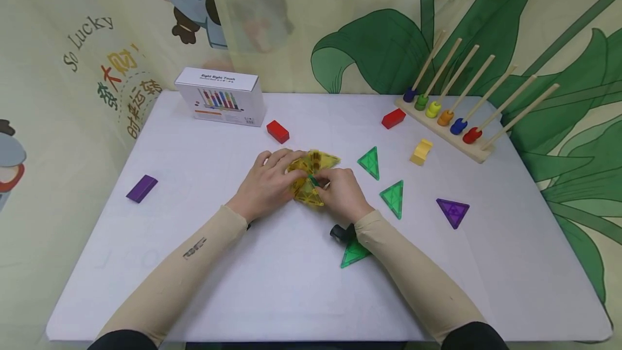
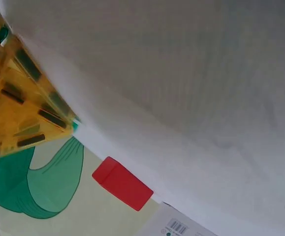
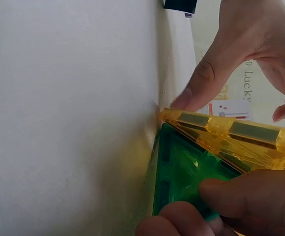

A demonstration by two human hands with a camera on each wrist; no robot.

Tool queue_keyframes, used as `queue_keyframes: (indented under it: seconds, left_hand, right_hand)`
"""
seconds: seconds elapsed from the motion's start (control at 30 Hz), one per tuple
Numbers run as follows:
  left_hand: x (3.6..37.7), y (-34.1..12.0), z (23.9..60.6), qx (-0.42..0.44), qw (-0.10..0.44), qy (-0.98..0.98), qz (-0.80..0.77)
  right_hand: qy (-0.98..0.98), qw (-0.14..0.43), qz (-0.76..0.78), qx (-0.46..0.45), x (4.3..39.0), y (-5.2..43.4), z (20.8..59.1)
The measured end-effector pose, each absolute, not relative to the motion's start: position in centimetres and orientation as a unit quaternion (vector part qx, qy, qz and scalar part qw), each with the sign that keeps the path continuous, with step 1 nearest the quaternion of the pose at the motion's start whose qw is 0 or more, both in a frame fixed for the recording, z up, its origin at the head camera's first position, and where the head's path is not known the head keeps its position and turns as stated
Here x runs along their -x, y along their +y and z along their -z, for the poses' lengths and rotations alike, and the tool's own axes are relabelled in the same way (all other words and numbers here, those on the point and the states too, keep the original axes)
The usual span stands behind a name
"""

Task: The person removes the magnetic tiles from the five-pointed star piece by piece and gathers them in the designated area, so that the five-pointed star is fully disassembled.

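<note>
Right-hand grip (image 1: 342, 190) pinched a green tile (image 3: 179, 169) against yellow tiles (image 1: 307, 194), which the left hand (image 1: 269, 182) held on the counter (image 1: 272, 285); joining seemed underway, the next move calling for aligned edges.

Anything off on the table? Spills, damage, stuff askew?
One small oddity: on the pale wooden seven-peg bead rack, right side of the head view, the nearest wooden peg is bare while the other six carry coloured rounded beads. No spill or damage visible.

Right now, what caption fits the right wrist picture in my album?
The right hand pinches a green triangle beside a yellow tile, with the left hand at the yellow tile's corner.
</note>
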State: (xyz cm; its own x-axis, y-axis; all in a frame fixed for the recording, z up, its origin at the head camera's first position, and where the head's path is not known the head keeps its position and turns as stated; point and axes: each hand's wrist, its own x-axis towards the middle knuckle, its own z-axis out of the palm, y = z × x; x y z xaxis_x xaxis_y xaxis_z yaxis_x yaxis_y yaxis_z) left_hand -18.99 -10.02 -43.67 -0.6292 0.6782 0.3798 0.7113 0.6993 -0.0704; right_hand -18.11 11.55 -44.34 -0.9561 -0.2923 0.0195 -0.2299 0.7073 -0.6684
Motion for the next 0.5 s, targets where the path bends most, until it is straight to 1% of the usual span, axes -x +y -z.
queue_keyframes:
  seconds: [0.13, 0.2, 0.5]
  left_hand:
    - [19.05, -10.03, 43.84, 0.392, 0.202, -0.897, 0.039]
    - [19.10, -10.12, 43.83, 0.395, 0.195, -0.896, 0.053]
    - [18.50, -10.02, 43.28, 0.385, 0.114, -0.909, 0.109]
  right_hand:
    - [0.921, 0.052, 0.361, 0.133, 18.02, 11.46, 44.41]
    - [0.920, 0.054, 0.363, 0.134, 18.00, 11.41, 44.40]
    - [0.913, 0.077, 0.382, 0.123, 17.91, 11.71, 44.36]
